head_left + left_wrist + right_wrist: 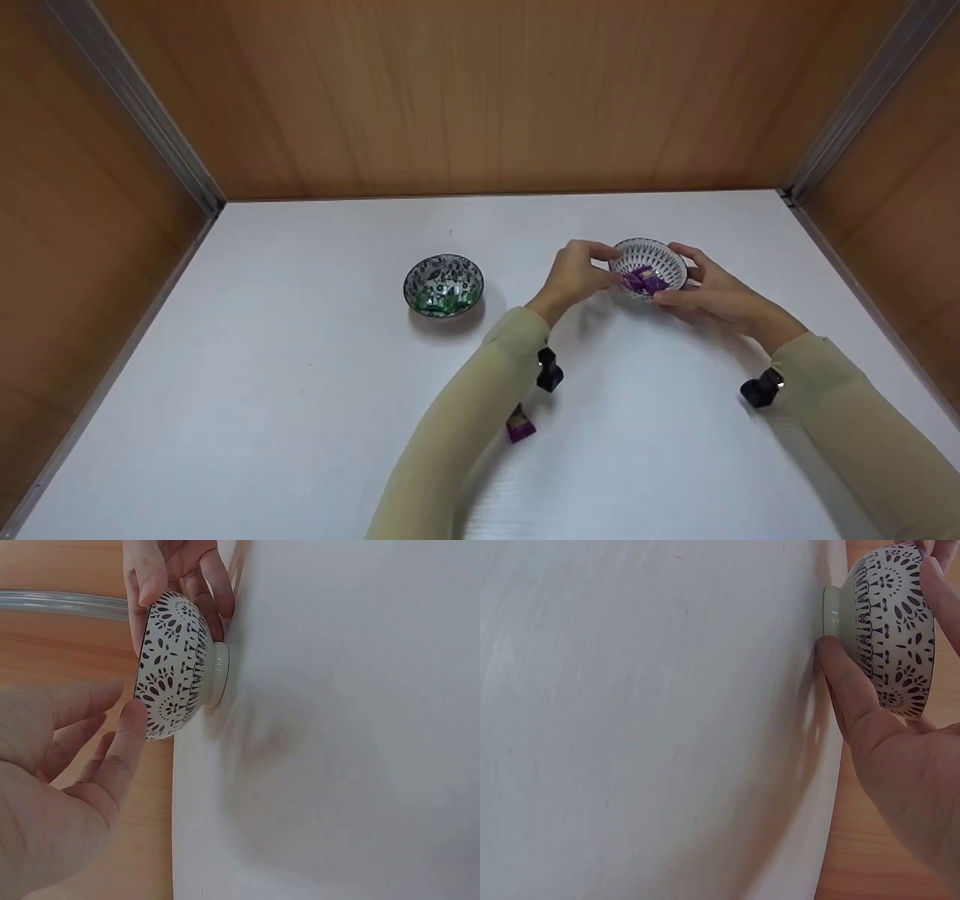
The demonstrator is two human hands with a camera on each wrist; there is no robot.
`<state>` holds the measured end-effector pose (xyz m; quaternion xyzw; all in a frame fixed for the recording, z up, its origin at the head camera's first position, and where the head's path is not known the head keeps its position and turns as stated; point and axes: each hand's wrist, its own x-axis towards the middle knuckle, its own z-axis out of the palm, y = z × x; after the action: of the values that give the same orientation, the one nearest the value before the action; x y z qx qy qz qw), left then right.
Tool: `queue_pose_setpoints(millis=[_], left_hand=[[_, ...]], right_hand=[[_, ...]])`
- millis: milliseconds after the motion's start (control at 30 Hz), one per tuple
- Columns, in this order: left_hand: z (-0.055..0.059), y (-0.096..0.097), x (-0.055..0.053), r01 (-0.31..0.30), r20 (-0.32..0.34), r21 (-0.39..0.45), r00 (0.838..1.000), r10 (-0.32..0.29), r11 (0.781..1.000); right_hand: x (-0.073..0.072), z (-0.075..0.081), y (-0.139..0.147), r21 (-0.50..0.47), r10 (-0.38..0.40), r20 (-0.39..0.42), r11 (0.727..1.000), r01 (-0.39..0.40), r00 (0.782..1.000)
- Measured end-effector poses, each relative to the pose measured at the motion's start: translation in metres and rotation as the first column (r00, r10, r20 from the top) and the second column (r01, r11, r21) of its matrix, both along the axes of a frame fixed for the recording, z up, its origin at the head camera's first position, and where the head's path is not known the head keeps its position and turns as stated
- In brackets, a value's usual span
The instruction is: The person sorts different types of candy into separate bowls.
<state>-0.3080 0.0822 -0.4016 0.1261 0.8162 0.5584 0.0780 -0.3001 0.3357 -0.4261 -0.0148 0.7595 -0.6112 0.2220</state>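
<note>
At the right of the head view stands a small white bowl with a dark pattern and several purple wrapped packets in it. My right hand holds its right side, thumb at the rim and fingers around the outside; in the right wrist view a fingertip reaches the bowl's foot. My left hand is at the opposite side, thumb and forefinger apart. In the left wrist view its loosely bent fingers come right up to the rim of the patterned bowl, with no packet showing between them.
A second dark-patterned bowl with green packets stands left of my left hand. One purple packet lies on the white table, partly behind my left sleeve. Wooden panels enclose the table at the back and both sides.
</note>
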Motion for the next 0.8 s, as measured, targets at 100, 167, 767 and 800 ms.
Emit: queue_pose_setpoints(millis=[100, 167, 767, 800], left_hand=[[0.002, 0.0, 0.001, 0.004, -0.004, -0.014, 1.0, -0.004, 1.0], [0.004, 0.0, 0.002, 0.012, -0.002, -0.014, 1.0, -0.012, 1.0], [0.027, -0.034, 0.021, 0.157, -0.011, -0.034, 0.988, -0.157, 0.987], [0.027, -0.037, 0.023, 0.168, -0.005, -0.035, 0.986, -0.169, 0.985]], right_hand=[[0.0, -0.001, 0.001, 0.007, -0.001, 0.001, 1.0, 0.001, 1.0], [0.0, -0.001, 0.002, 0.003, -0.002, 0.002, 1.0, 0.002, 1.0], [0.001, 0.004, 0.007, 0.046, -0.013, -0.011, 0.999, 0.013, 1.0], [0.001, 0.003, 0.007, 0.043, -0.013, -0.012, 0.999, 0.013, 1.0]])
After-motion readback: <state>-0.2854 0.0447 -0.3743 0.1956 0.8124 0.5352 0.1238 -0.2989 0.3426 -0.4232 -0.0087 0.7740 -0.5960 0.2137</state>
